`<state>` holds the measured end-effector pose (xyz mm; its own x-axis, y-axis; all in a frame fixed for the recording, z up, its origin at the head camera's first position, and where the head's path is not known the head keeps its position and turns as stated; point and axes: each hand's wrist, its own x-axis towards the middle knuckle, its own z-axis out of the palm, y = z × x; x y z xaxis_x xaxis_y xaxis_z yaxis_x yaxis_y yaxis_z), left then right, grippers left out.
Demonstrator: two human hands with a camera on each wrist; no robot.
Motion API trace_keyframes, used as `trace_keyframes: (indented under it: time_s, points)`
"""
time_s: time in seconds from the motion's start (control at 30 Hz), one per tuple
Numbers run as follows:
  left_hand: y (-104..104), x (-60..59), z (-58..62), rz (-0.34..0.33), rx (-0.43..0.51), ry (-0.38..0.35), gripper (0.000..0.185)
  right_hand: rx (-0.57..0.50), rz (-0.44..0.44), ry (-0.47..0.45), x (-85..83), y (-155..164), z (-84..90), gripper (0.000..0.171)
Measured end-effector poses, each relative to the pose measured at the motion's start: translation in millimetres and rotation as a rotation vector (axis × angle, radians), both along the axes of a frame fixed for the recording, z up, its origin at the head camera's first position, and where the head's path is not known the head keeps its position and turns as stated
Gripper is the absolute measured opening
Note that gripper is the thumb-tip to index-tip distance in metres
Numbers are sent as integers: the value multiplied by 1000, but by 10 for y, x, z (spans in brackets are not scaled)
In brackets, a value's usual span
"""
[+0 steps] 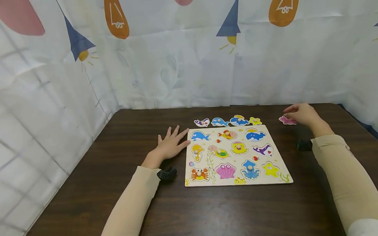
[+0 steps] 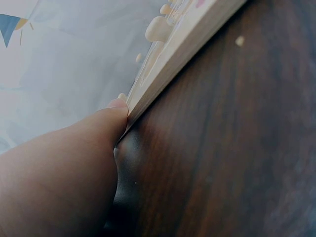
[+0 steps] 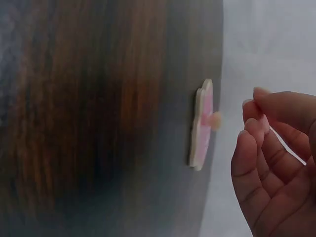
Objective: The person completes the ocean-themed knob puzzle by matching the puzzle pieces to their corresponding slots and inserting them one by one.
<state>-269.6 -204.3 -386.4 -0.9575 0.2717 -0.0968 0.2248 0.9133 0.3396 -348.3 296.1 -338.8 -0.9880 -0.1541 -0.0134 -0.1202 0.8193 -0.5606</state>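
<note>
A wooden peg puzzle board (image 1: 261, 180) with sea animal pieces lies in the middle of the dark table (image 1: 231, 214). My left hand (image 1: 172, 143) lies flat beside the board's left edge with its fingers spread. In the left wrist view my left thumb (image 2: 116, 106) presses against the board's edge (image 2: 182, 49). My right hand (image 1: 303, 114) hovers at the far right, just behind a pink puzzle piece (image 1: 286, 120). In the right wrist view the pink piece (image 3: 202, 126) lies flat on the table, and my right hand's fingers (image 3: 252, 131) are loosely curled a small gap from its peg.
Several loose pieces lie in a row just beyond the board's far edge: a purple fish (image 1: 202, 122), two blue animals (image 1: 219, 122) (image 1: 239, 121) and a yellow one (image 1: 255, 121). Printed curtains (image 1: 186, 61) close in the table at the back and on both sides.
</note>
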Motion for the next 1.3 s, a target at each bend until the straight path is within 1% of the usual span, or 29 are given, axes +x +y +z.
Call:
trace_keyframes:
  time_s: [0.13,0.37,0.53,0.63,0.8,1.07,1.3]
  points:
    - [7,10,7,-3,11,-8,68,-16,-39,-12,-55,69,-52,42]
    - [-6,-20,-25,-3,11,-16,68,-85,-28,-111,-137,141,-122,38]
    - [8,-8,-21,1,-1,-11,68,-106,-53,-123,-171,170,-192,36]
    - [16,-3,-10,3,-4,-6,68,-88,-59,-102,-189,157,-197,33]
    - [12,-20,2,6,-2,3,68,-30,-61,-66,-200,114,-153,28]
    - [-5,-18,1,2,3,1,68,35,-58,-63,-233,110,-141,27]
    - [7,5,7,0,8,0,68,64,-45,-60,-180,110,-115,29]
